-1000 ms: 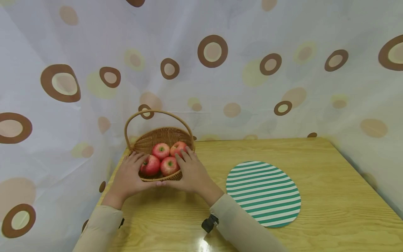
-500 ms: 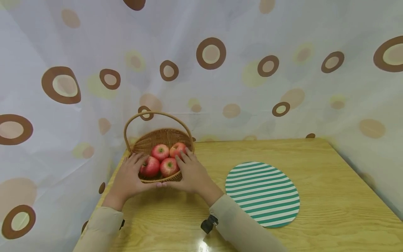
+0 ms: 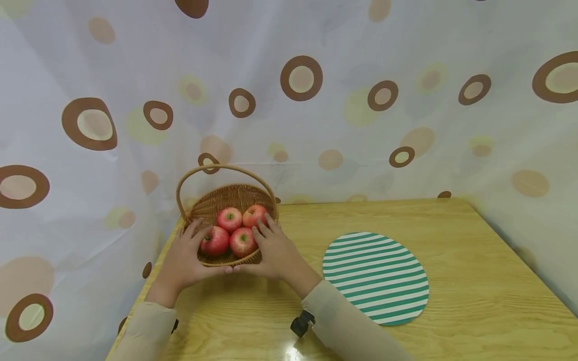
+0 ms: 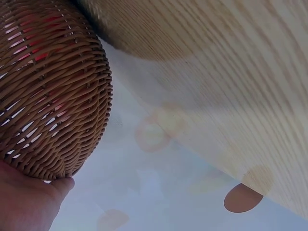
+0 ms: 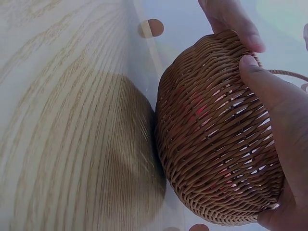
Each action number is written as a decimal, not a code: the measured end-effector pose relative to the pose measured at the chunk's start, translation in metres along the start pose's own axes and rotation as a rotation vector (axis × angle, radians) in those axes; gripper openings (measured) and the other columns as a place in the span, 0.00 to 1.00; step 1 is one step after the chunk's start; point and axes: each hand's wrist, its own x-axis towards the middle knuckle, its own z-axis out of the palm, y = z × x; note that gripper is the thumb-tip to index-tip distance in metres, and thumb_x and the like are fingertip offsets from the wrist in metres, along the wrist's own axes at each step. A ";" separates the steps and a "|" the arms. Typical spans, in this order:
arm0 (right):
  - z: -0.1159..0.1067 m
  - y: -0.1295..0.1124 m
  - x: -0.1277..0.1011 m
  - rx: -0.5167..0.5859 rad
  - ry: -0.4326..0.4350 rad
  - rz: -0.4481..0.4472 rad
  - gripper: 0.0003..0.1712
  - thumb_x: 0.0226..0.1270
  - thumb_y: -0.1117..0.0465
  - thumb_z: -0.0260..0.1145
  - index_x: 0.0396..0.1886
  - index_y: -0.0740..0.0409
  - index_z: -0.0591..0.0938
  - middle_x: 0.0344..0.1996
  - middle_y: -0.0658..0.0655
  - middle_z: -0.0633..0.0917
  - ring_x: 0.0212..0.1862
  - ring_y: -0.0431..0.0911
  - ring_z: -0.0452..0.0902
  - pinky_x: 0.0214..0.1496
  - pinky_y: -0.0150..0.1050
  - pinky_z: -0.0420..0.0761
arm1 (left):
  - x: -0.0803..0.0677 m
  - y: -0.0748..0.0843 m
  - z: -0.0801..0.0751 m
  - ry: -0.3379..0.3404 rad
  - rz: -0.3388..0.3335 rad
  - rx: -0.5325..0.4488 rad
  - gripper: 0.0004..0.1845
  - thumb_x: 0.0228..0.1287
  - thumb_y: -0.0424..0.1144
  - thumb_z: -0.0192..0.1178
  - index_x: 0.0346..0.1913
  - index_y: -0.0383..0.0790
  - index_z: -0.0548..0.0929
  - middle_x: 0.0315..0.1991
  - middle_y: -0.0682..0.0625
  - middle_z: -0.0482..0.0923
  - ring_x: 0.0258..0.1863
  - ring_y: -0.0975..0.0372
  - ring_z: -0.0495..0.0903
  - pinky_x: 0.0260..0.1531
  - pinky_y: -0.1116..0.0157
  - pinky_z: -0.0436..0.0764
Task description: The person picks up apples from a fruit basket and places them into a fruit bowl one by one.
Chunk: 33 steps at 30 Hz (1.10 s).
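A brown wicker basket (image 3: 212, 203) with a tall arched handle (image 3: 226, 166) stands at the left of the table, its opening facing me. Several red apples (image 3: 229, 219) lie inside. My left hand (image 3: 180, 263) grips its left side, fingers over the rim and thumb along the front. On the other side my right hand (image 3: 280, 255) holds the basket in the same way, and the thumb tips nearly meet at the front rim. The woven wall (image 5: 211, 130) fills much of the right wrist view. Whether the base touches the table cannot be told.
A green-and-white striped oval mat (image 3: 375, 278) lies to the right on the wooden table (image 3: 474, 271). A white curtain (image 3: 338, 30) with brown and beige circles surrounds the table at the back and sides. A black wrist device (image 3: 302, 323) shows under the right sleeve.
The basket with its apples has come slightly nearer to me, both hands moving with it and keeping their grip. The head view has shifted a little. The mat has stayed in place.
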 end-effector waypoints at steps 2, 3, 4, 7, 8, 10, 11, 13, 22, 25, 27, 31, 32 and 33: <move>0.000 0.001 -0.001 0.006 0.008 -0.008 0.64 0.61 0.17 0.63 0.81 0.61 0.69 0.81 0.66 0.66 0.87 0.61 0.46 0.86 0.59 0.57 | -0.001 0.001 -0.001 -0.007 -0.006 -0.004 0.62 0.38 0.76 0.79 0.72 0.38 0.78 0.80 0.32 0.63 0.76 0.33 0.67 0.71 0.23 0.61; 0.000 0.001 -0.001 0.007 0.014 -0.015 0.64 0.61 0.17 0.63 0.80 0.61 0.70 0.81 0.66 0.67 0.87 0.62 0.46 0.86 0.59 0.57 | -0.002 0.002 -0.001 -0.009 -0.009 -0.008 0.62 0.38 0.76 0.79 0.72 0.38 0.78 0.80 0.32 0.63 0.77 0.34 0.66 0.71 0.24 0.61; 0.000 0.002 -0.002 0.017 0.018 -0.018 0.63 0.61 0.18 0.64 0.80 0.60 0.71 0.81 0.65 0.67 0.87 0.62 0.46 0.86 0.60 0.56 | -0.003 0.002 -0.001 -0.010 -0.014 -0.017 0.62 0.38 0.76 0.79 0.72 0.38 0.78 0.80 0.33 0.62 0.78 0.34 0.64 0.72 0.24 0.60; 0.000 0.005 -0.005 0.058 0.030 -0.027 0.62 0.61 0.19 0.65 0.79 0.59 0.72 0.81 0.65 0.67 0.87 0.61 0.45 0.86 0.61 0.55 | -0.005 0.003 -0.001 -0.007 -0.024 -0.058 0.61 0.37 0.74 0.81 0.71 0.37 0.79 0.81 0.33 0.62 0.79 0.34 0.63 0.72 0.23 0.59; 0.000 0.006 -0.006 0.073 0.034 -0.031 0.61 0.61 0.19 0.66 0.79 0.60 0.72 0.80 0.65 0.67 0.87 0.61 0.46 0.86 0.61 0.56 | -0.006 0.004 -0.001 -0.003 -0.025 -0.073 0.60 0.37 0.73 0.82 0.71 0.37 0.79 0.81 0.32 0.62 0.79 0.33 0.62 0.72 0.23 0.59; 0.000 0.007 -0.009 0.105 0.034 -0.034 0.61 0.61 0.20 0.67 0.79 0.61 0.72 0.81 0.66 0.66 0.87 0.61 0.45 0.86 0.61 0.56 | -0.007 0.005 -0.001 0.001 -0.028 -0.101 0.60 0.36 0.72 0.83 0.70 0.38 0.80 0.81 0.33 0.61 0.79 0.32 0.62 0.72 0.23 0.58; -0.001 0.008 -0.010 0.116 0.032 -0.033 0.61 0.62 0.20 0.67 0.79 0.61 0.72 0.81 0.66 0.66 0.87 0.61 0.45 0.86 0.60 0.56 | -0.007 0.006 -0.001 0.003 -0.028 -0.110 0.60 0.35 0.72 0.83 0.70 0.38 0.81 0.81 0.33 0.61 0.78 0.32 0.63 0.72 0.23 0.58; -0.002 0.009 -0.012 0.127 0.029 -0.030 0.61 0.63 0.21 0.67 0.79 0.62 0.72 0.81 0.66 0.66 0.87 0.60 0.45 0.86 0.59 0.57 | -0.007 0.008 -0.001 0.004 -0.028 -0.120 0.60 0.35 0.73 0.83 0.70 0.39 0.81 0.81 0.33 0.60 0.79 0.32 0.62 0.73 0.22 0.56; -0.003 0.010 -0.018 0.108 0.036 -0.035 0.61 0.62 0.21 0.67 0.79 0.62 0.71 0.81 0.66 0.66 0.87 0.59 0.47 0.83 0.59 0.64 | -0.011 0.014 -0.002 0.011 -0.028 -0.149 0.60 0.33 0.72 0.85 0.70 0.41 0.81 0.82 0.36 0.61 0.81 0.35 0.59 0.73 0.22 0.54; -0.003 0.010 -0.019 0.114 0.053 -0.042 0.61 0.62 0.21 0.68 0.79 0.62 0.72 0.80 0.66 0.67 0.87 0.59 0.47 0.83 0.58 0.65 | -0.011 0.014 -0.002 0.020 -0.023 -0.162 0.59 0.33 0.69 0.86 0.70 0.41 0.81 0.81 0.35 0.62 0.81 0.35 0.60 0.73 0.22 0.55; -0.003 0.010 -0.019 0.113 0.061 -0.046 0.61 0.63 0.21 0.67 0.79 0.63 0.72 0.80 0.66 0.67 0.87 0.59 0.48 0.83 0.58 0.65 | -0.012 0.014 -0.003 0.023 -0.021 -0.167 0.58 0.33 0.69 0.86 0.69 0.40 0.82 0.80 0.34 0.63 0.80 0.34 0.61 0.72 0.22 0.56; -0.004 0.010 -0.021 0.128 0.071 -0.044 0.62 0.63 0.22 0.67 0.80 0.63 0.69 0.81 0.66 0.66 0.87 0.59 0.48 0.84 0.57 0.64 | -0.012 0.016 -0.002 0.016 -0.031 -0.173 0.58 0.35 0.69 0.85 0.70 0.41 0.80 0.80 0.35 0.64 0.80 0.36 0.62 0.72 0.21 0.56; -0.005 0.010 -0.022 0.135 0.076 -0.044 0.62 0.64 0.22 0.67 0.81 0.64 0.68 0.81 0.66 0.65 0.87 0.59 0.48 0.84 0.57 0.63 | -0.011 0.016 -0.002 0.014 -0.036 -0.176 0.58 0.36 0.70 0.85 0.71 0.42 0.80 0.80 0.35 0.64 0.81 0.37 0.62 0.72 0.21 0.55; -0.005 0.010 -0.022 0.140 0.080 -0.045 0.62 0.64 0.23 0.67 0.81 0.64 0.68 0.81 0.67 0.65 0.87 0.59 0.48 0.84 0.57 0.63 | -0.011 0.017 -0.002 0.011 -0.040 -0.179 0.58 0.36 0.70 0.85 0.71 0.43 0.79 0.80 0.36 0.64 0.81 0.38 0.61 0.72 0.22 0.55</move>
